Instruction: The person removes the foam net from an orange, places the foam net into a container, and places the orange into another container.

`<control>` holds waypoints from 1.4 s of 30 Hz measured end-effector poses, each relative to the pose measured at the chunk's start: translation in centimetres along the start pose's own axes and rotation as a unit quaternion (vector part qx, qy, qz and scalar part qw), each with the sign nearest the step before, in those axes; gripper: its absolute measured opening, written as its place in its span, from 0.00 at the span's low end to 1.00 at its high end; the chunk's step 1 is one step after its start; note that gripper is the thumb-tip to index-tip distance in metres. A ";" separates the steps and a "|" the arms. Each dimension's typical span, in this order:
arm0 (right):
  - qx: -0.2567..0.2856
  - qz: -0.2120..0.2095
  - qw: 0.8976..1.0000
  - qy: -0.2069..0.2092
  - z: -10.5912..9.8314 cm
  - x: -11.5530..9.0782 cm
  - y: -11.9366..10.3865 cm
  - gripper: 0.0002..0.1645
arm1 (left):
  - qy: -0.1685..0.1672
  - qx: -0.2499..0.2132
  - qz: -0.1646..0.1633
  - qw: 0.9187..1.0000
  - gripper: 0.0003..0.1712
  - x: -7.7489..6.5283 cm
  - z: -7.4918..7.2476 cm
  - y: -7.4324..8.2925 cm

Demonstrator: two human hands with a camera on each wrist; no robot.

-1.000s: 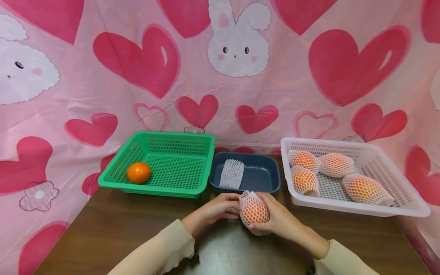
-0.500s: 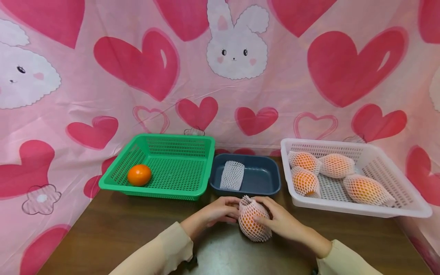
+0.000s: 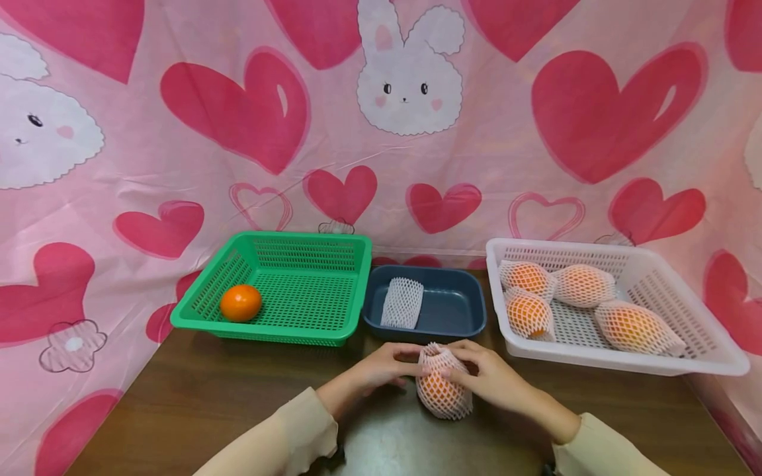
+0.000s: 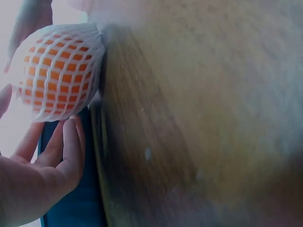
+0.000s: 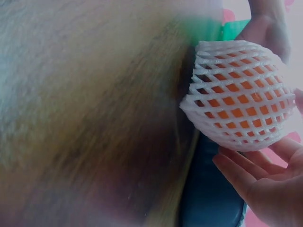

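An orange in a white foam net (image 3: 443, 391) stands over the near middle of the table, the net's gathered open end facing up. My left hand (image 3: 381, 367) holds its upper left side, thumb in front and fingers toward the back. On the other side my right hand (image 3: 499, 382) grips it with the thumb across the front and fingers behind the top. Seen from the left wrist, fingertips (image 4: 71, 127) meet the foam net's edge. The right wrist view shows the right hand's fingers (image 5: 236, 170) close against the netted orange.
A green basket (image 3: 270, 332) at the left holds a bare orange (image 3: 241, 303). Behind my hands, a dark blue tray (image 3: 450, 307) contains a flat foam net (image 3: 402, 304). To the right, a white basket (image 3: 601, 359) holds several netted oranges (image 3: 582, 285).
The netted orange has turned more upright and shifted slightly toward me. My left fingers have moved right onto its net, and my right thumb has shifted higher on its front.
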State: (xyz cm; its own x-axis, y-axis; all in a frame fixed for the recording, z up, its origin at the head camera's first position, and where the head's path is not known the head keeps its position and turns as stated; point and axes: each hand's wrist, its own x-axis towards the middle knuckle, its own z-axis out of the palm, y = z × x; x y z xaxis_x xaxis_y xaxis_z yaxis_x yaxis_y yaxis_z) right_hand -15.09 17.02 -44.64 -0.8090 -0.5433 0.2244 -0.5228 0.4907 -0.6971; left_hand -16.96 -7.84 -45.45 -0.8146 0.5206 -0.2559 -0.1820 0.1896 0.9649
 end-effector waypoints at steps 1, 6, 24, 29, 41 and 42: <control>-0.003 0.001 1.000 -0.001 -0.1 0.0 0.0 0.24 | 0.009 0.001 0.004 1.000 0.24 0.1 0.1 -0.1; 0.007 0.004 1.000 -0.011 -0.5 0.1 0.1 0.21 | 0.045 0.010 0.035 0.998 0.22 0.3 0.5 -0.5; 0.012 0.041 0.999 -0.006 -1.7 0.7 0.3 0.22 | 0.106 0.044 0.157 0.981 0.08 0.2 2.0 -0.2; 0.000 0.016 1.000 0.018 -1.6 0.5 -0.2 0.18 | 0.125 0.067 0.161 0.977 0.06 0.0 2.1 -0.1; -0.060 -0.191 0.967 0.156 0.1 0.3 0.2 0.14 | 0.147 0.106 0.160 0.970 0.05 -0.4 1.4 0.3; -0.062 -0.199 0.965 0.160 0.2 0.2 0.3 0.15 | 0.146 0.105 0.159 0.971 0.05 -0.4 1.4 0.4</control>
State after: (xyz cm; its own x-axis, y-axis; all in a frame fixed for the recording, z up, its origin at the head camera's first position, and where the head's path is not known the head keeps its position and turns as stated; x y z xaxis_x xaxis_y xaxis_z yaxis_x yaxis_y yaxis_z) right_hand -15.37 16.90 -44.87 -0.5685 -0.4772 0.6702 -0.8214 0.3752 -0.4296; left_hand -15.90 -6.85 -45.08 -0.9385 0.3273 0.1100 0.1952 0.2400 0.9509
